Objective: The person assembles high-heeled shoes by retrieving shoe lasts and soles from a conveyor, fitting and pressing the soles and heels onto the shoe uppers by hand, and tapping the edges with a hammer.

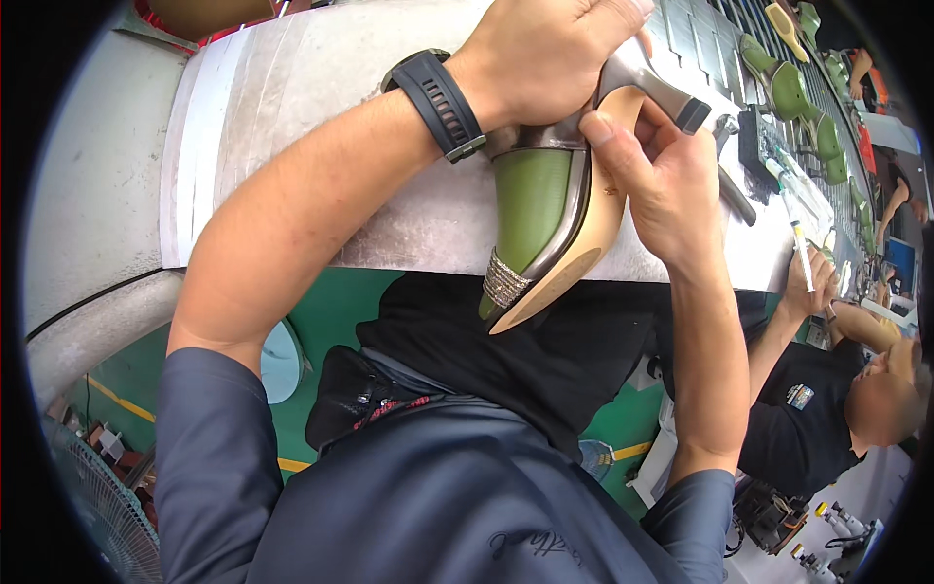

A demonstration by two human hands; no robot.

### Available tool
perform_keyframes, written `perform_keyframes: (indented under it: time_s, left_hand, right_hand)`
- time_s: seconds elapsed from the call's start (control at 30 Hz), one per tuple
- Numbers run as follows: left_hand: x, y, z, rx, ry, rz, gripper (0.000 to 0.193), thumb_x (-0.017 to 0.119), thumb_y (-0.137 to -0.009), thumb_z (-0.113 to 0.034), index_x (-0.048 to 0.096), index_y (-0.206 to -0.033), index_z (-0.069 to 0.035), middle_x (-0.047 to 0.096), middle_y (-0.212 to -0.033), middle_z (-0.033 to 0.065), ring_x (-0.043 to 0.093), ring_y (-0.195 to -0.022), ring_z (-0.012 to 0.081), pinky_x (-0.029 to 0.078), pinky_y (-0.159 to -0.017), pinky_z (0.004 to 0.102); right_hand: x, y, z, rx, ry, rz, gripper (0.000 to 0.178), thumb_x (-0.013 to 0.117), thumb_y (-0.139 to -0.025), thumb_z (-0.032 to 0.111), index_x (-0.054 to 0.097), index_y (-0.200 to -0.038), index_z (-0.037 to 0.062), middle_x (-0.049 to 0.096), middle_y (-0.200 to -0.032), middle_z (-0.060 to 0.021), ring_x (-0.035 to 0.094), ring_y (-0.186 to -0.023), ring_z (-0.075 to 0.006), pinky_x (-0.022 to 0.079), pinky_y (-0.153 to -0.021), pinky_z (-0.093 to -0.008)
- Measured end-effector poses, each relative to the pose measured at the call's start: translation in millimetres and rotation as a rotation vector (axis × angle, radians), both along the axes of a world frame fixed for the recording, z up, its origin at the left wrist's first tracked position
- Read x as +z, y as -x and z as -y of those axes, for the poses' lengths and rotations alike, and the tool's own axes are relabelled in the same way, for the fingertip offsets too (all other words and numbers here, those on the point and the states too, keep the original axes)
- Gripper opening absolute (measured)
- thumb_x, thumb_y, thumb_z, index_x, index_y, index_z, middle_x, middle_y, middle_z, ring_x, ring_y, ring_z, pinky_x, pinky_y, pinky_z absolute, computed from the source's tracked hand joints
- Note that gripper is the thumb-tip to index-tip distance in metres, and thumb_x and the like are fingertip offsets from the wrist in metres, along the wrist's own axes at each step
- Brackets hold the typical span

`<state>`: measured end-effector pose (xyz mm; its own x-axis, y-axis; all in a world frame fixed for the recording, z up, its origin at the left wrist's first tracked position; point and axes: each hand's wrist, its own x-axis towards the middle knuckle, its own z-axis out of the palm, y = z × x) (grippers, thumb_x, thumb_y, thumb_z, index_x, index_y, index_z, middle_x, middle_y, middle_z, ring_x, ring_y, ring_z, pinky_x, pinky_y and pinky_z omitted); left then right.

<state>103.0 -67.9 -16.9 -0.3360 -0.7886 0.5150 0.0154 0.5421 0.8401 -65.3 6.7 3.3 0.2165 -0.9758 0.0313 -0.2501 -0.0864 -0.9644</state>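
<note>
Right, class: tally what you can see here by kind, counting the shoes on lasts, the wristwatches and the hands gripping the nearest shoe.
High-heeled shoe with tan sole on a green last, held: 1
Green lasts standing along the grey bench, far right: about 4, count unsure
Black wristwatch: 1
Hands on the shoe, left hand and right hand: 2
Total: about 8

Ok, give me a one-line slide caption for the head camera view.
Left hand and right hand grip a high-heeled shoe on a green last above the workbench.
</note>
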Motion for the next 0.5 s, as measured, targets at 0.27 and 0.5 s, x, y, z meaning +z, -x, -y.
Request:
perform_keyframes:
  time_s: [0.27, 0.5]
  left_hand:
    - [-19, 5, 14, 0.072, 0.201, 0.054, 0.030, 0.052, -0.101, -0.018, 0.073, -0.095, 0.003, 0.070, -0.074, 0.0189, 0.066, -0.064, 0.0243, 0.050, -0.062, 0.0367]
    - [3, -2, 4, 0.200, -0.211, -0.046, 0.032, 0.062, -0.102, -0.024, 0.074, -0.091, 0.004, 0.071, -0.074, 0.0144, 0.066, -0.069, 0.0158, 0.051, -0.063, 0.0336]
  right_hand:
    - [-2, 0, -9, 0.029, -0.059, -0.101, 0.043, 0.076, -0.099, 0.023, 0.065, -0.126, -0.0089, 0.074, -0.099, -0.0065, 0.064, -0.082, -0.0072, 0.053, -0.074, -0.0237]
    - [9, 1, 14, -0.078, 0.038, -0.168, 0.048, 0.081, -0.094, 0.030, 0.069, -0.121, -0.0082, 0.078, -0.092, -0.0184, 0.074, -0.081, -0.0152, 0.059, -0.071, -0.0293]
